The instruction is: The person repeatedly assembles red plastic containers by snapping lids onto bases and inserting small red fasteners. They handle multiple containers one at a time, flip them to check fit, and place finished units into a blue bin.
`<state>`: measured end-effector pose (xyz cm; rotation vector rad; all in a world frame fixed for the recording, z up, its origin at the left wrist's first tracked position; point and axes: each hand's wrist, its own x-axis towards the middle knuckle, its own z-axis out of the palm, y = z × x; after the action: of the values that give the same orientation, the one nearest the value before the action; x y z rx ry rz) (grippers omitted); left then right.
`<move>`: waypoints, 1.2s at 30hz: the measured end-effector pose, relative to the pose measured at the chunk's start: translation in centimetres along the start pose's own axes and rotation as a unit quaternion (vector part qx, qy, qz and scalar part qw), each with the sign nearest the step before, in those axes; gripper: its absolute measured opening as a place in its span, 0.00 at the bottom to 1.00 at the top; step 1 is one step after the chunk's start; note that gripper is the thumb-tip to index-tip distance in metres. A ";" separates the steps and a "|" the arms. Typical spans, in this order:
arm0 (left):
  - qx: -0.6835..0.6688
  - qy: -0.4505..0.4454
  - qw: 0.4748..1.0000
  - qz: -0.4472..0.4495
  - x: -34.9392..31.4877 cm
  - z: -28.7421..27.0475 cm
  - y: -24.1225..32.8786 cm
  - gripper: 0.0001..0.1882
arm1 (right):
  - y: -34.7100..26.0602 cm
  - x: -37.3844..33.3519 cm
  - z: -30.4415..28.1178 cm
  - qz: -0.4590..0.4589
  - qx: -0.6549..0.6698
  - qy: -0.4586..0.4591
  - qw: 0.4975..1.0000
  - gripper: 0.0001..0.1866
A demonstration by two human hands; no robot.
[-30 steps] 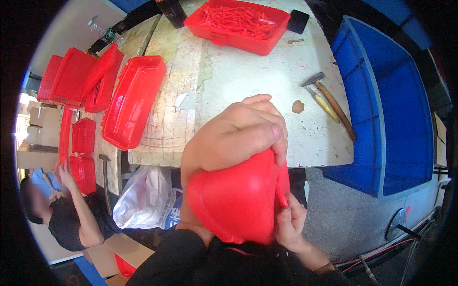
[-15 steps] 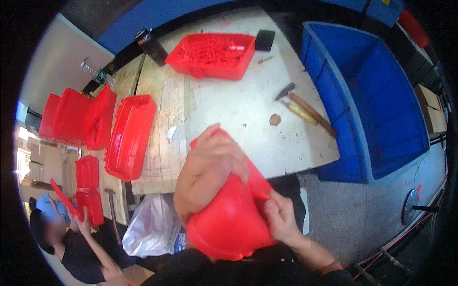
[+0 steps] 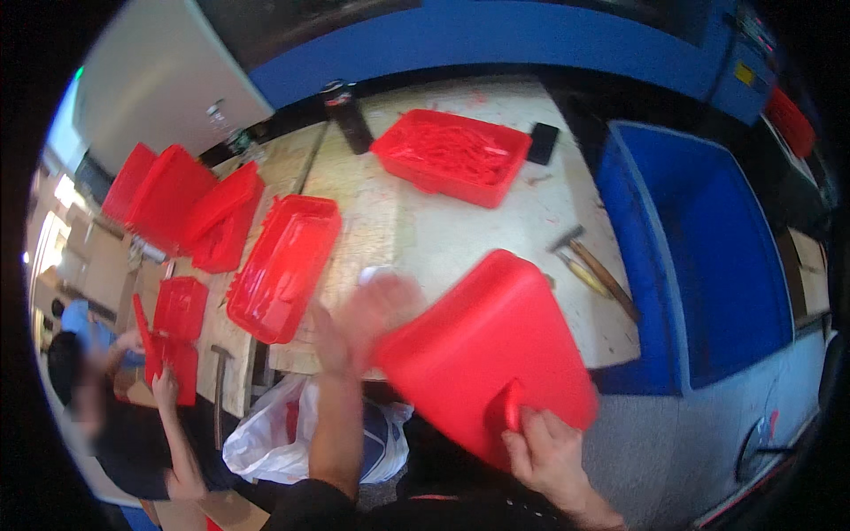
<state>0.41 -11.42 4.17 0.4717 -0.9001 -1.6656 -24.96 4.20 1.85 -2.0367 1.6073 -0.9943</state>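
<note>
Tilted in front of me above the table's near edge is a red plastic box (image 3: 491, 341) with rounded corners, its smooth face toward me. My right hand (image 3: 547, 451) is closed at its lower edge, fingers around a small raised red part (image 3: 512, 405) whose kind I cannot make out. My left hand (image 3: 367, 323) is smeared by motion just left of the box; whether it touches the box is unclear. Beyond it on the table lies an open red tray (image 3: 285, 265). Farther back, a second red tray (image 3: 452, 159) is filled with thin red plastic scraps.
A hammer (image 3: 598, 276) lies on the right, near a blue bin (image 3: 668, 265). A black phone (image 3: 542, 143) and a dark bottle (image 3: 347, 119) stand or lie at the back. Stacked red boxes (image 3: 181, 199) fill the left. A co-worker (image 3: 142, 425) handles red parts beside a white bag (image 3: 274, 434).
My left hand has come off the red box and moved left. The box has swung up and right, now showing its broad face, with my right hand still on it. The view has tilted up.
</note>
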 end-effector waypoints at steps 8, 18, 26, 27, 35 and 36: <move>-0.029 0.328 0.942 -0.060 -4.1 -8.6 -11.8 0.21 | 2.7 5.2 6.5 -0.111 -0.112 0.010 0.987 0.11; 0.036 0.378 0.921 -0.087 3.0 -17.3 -2.1 0.17 | 18.8 15.5 4.7 -0.007 -0.421 0.022 0.907 0.19; 0.223 0.338 0.906 -0.120 5.5 -16.2 -4.0 0.24 | 20.8 14.9 4.8 0.050 -0.394 -0.021 0.917 0.09; 0.217 0.338 0.906 -0.132 5.8 -16.1 -4.4 0.24 | 20.1 14.5 4.7 0.052 -0.335 0.004 0.941 0.08; 0.640 0.237 0.729 0.054 1.8 -9.5 -5.5 0.26 | 11.1 4.9 5.4 0.232 0.150 -0.070 0.959 0.08; 0.713 0.151 0.677 0.098 1.2 -8.7 -5.9 0.25 | 10.3 4.2 5.6 0.262 0.169 -0.085 0.946 0.08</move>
<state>2.46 -14.81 -5.61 1.5558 -1.7963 -0.3110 -27.64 -3.55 -7.54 -1.3259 1.6257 -0.8000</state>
